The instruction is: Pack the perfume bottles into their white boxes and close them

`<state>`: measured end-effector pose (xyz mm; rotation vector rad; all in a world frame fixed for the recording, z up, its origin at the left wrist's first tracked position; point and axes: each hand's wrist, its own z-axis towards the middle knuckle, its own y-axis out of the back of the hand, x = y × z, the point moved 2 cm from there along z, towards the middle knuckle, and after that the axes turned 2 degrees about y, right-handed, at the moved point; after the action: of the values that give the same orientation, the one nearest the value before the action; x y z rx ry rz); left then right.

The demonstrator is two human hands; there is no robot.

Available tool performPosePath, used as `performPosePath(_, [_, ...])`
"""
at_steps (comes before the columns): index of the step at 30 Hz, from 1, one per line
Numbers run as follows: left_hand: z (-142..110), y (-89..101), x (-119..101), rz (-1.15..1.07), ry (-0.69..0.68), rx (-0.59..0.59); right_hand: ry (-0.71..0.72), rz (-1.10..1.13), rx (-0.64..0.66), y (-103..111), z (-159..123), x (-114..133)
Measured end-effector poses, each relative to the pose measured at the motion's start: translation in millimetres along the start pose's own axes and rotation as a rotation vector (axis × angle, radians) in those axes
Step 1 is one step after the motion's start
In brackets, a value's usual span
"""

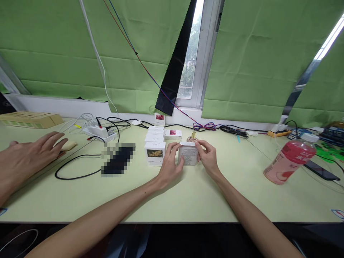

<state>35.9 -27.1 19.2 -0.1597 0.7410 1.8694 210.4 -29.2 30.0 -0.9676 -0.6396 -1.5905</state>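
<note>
Both my hands grip a small white box (189, 156) that stands upright on the pale table, its face of fine print toward me. My left hand (172, 163) has its fingers on the box's left side and top edge. At the upper right corner my right hand (208, 156) pinches the box. Just left of it stands a row of similar white boxes (155, 154), the front one with a yellow flower picture. Behind lie a flat white box (173, 134) with a pink picture and a small gold-coloured object (193, 135), partly hidden.
Another person's hand (34, 156) reaches in at the left beside a power strip (99, 133). A pixelated dark device (118, 159) with a black cable lies nearby. At right are a pink drink bottle (291, 157) and a phone (321, 170). Cables run along the back.
</note>
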Motion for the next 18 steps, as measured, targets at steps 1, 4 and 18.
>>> performPosePath(1, [-0.1, -0.3, 0.6, -0.012, 0.005, 0.003, -0.002, 0.002, 0.000, -0.1, 0.0, 0.0])
performPosePath(4, [-0.3, -0.7, 2.0, -0.035, 0.006, -0.002, -0.004, 0.004, 0.003, -0.3, -0.2, 0.5])
performPosePath(18, [0.5, 0.0, 0.1, -0.072, 0.006, -0.007, -0.005, -0.004, 0.004, -1.1, -0.3, 2.0])
